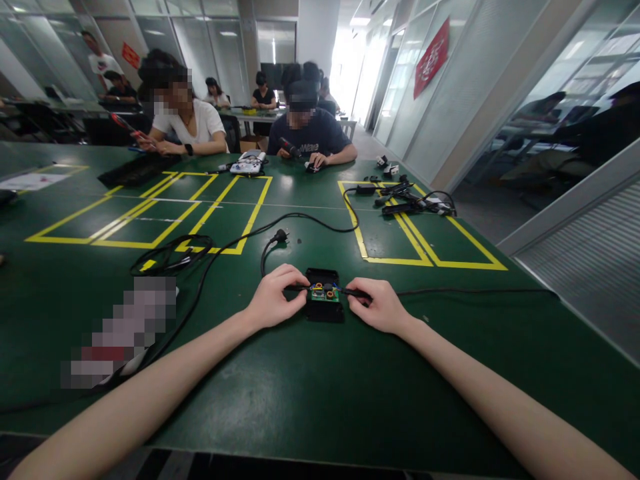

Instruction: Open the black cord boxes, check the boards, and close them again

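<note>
In front of me on the green table lies an opened black plastic case (324, 312), with a small green circuit board (319, 294) between its two halves. Copper-coloured coils and thin wires show on the board. My left hand (278, 297) pinches the black power cable (296, 288) where it meets the board's left side. On the opposite side, my right hand (379, 304) pinches another black cable (354, 292) close to the board. That cable runs off to the right. A plug (281, 236) on a short bent cord lies just beyond my left hand.
A power strip (125, 333), partly blurred, and a coiled cord (173, 257) lie to the left. Several black adapters and cables (407, 200) are heaped at the far right. Yellow tape (400, 261) marks the table (280, 400). Two people sit across it, handling things.
</note>
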`<action>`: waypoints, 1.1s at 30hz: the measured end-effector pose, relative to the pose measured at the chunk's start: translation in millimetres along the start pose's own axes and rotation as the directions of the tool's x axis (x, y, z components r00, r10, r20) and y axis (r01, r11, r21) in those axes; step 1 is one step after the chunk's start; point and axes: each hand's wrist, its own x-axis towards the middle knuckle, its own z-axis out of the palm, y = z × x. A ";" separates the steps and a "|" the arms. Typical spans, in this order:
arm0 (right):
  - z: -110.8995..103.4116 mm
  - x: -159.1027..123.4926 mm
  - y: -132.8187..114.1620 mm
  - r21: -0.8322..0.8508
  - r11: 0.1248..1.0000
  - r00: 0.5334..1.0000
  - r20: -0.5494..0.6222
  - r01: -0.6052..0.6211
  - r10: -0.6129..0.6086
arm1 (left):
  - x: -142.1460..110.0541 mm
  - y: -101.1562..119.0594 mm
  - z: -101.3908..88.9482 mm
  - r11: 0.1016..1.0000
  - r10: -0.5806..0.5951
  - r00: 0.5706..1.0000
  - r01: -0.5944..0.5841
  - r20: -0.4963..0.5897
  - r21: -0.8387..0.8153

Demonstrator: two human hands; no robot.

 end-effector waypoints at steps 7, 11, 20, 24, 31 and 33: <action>-2.4 -3.4 -0.4 0.045 0.990 0.988 0.063 0.137 -0.140 | -3.6 2.5 -2.0 0.989 0.145 0.988 -0.146 0.055 0.005; -2.8 -2.6 -0.7 0.023 0.989 0.985 0.092 0.144 -0.146 | -4.5 1.5 -2.0 0.989 0.136 0.984 -0.141 0.119 0.042; -1.9 -1.7 0.0 -0.012 0.992 0.986 0.106 0.129 -0.127 | -5.1 -1.6 -1.9 0.992 0.094 0.974 -0.109 0.206 0.063; 0.8 -0.3 1.1 -0.043 0.995 0.992 0.092 0.094 -0.089 | -4.7 -2.8 -1.0 0.990 0.071 0.978 -0.093 0.197 0.105; 2.1 0.8 -0.2 -0.034 0.999 0.997 0.063 0.040 -0.038 | -3.9 -1.7 -0.5 0.993 0.043 0.987 -0.059 0.157 0.098; 1.5 0.6 -0.2 -0.025 0.999 0.997 0.062 0.044 -0.042 | -3.8 -1.3 -1.0 0.997 0.034 0.990 -0.044 0.135 0.070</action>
